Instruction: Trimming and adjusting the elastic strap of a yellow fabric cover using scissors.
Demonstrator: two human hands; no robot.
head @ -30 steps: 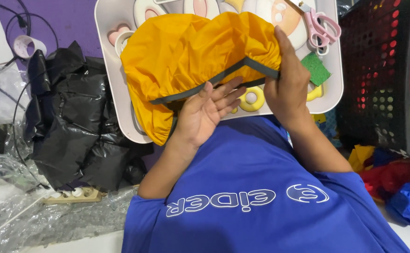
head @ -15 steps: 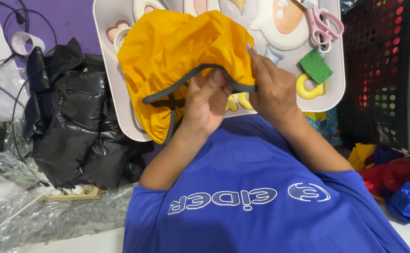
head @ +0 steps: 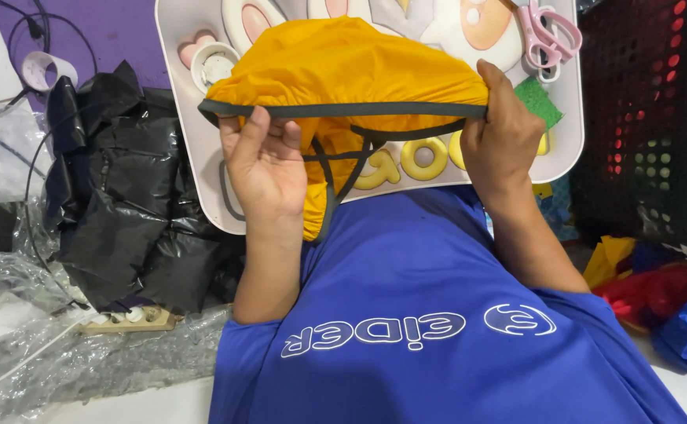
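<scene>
A yellow-orange fabric piece (head: pixel 343 71) with a dark grey elastic hem is stretched between my two hands above a white tray-like board (head: pixel 571 126). My left hand (head: pixel 263 161) grips the hem's left end, fingers curled over the band. My right hand (head: pixel 504 133) pinches the hem's right end. The band runs taut and nearly level between them. A dark strap hangs from the fabric beside my left wrist. Below the hands lies a blue garment (head: pixel 430 330) with white lettering.
Pink scissors (head: pixel 547 35), a green square and yellow ring shapes (head: pixel 418 157) lie on the board. Crumpled black plastic bags (head: pixel 123 196) sit at the left, clear plastic wrap (head: pixel 53 353) at lower left. A black perforated basket (head: pixel 642 118) stands at the right, with red and blue cloth below it.
My hands have spread apart, pulling the elastic hem out straight and wide. The fabric rose and opened from a bunched heap into a stretched shape.
</scene>
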